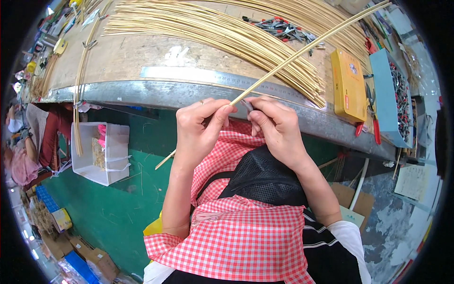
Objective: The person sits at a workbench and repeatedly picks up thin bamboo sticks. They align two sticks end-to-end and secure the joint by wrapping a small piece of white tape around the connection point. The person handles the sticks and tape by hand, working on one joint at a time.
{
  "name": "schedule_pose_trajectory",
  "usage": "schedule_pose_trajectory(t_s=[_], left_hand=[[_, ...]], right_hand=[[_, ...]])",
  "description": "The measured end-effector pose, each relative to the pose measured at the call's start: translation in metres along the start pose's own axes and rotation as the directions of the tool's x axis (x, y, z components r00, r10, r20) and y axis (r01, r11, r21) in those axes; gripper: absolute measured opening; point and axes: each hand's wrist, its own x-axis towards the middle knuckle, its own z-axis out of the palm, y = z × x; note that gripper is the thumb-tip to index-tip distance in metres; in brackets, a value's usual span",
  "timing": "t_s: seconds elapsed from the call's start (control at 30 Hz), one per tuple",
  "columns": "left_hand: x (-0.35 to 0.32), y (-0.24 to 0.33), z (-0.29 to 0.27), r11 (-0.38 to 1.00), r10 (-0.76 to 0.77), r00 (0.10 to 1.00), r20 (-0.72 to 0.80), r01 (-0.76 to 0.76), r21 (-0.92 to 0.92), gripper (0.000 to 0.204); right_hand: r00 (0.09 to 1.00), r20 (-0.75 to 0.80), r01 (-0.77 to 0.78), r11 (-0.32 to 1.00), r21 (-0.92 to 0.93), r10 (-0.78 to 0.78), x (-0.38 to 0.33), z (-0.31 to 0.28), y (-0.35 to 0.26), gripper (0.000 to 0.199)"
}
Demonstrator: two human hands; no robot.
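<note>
My left hand (198, 130) pinches a bundle of thin pale sticks (302, 54), bamboo or cane by their look. The sticks slant from beside my left forearm up over the bench to the far right. Close to it, my right hand (280, 127) is closed on a small grey metal piece (247, 105), held against or just beside the sticks; its kind is mostly hidden by my fingers. Both hands are in front of the bench edge, above my red checked apron (246, 241).
On the wooden bench lie many loose sticks (208, 35), a steel ruler (198, 75) and a pile of spring clips (283, 29). To the right are a yellow tin (349, 85), red-handled pliers (373, 113) and a blue box of clips (385, 94). A white bin (116, 156) stands on the green floor.
</note>
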Motion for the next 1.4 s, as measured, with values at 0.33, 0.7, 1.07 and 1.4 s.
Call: schedule_pose_trajectory(t_s=[0.33, 0.7, 1.07, 1.4], left_hand=[[-0.001, 0.001, 0.003, 1.0, -0.003, 0.999, 0.033, 0.003, -0.014, 0.008], [-0.002, -0.008, -0.012, 0.946, -0.15, 0.928, 0.341, 0.235, -0.225, 0.016], [-0.003, 0.026, 0.005, 0.94, 0.32, 0.947, 0.033, -0.322, 0.111, 0.02], [-0.004, 0.022, -0.003, 0.977, 0.175, 0.98, 0.097, -0.185, 0.107, 0.012]], right_hand=[[0.999, -0.02, 0.026, 0.999, -0.045, -0.027, -0.002, 0.0, 0.002, 0.018], [0.99, -0.127, 0.0, 0.887, 0.461, 0.066, 0.001, -0.019, 0.005, 0.014], [0.985, 0.062, 0.159, 0.985, 0.062, -0.163, -0.007, 0.02, 0.017, 0.014], [0.975, -0.189, 0.161, 0.96, 0.23, -0.118, 0.002, -0.018, -0.029, 0.011]])
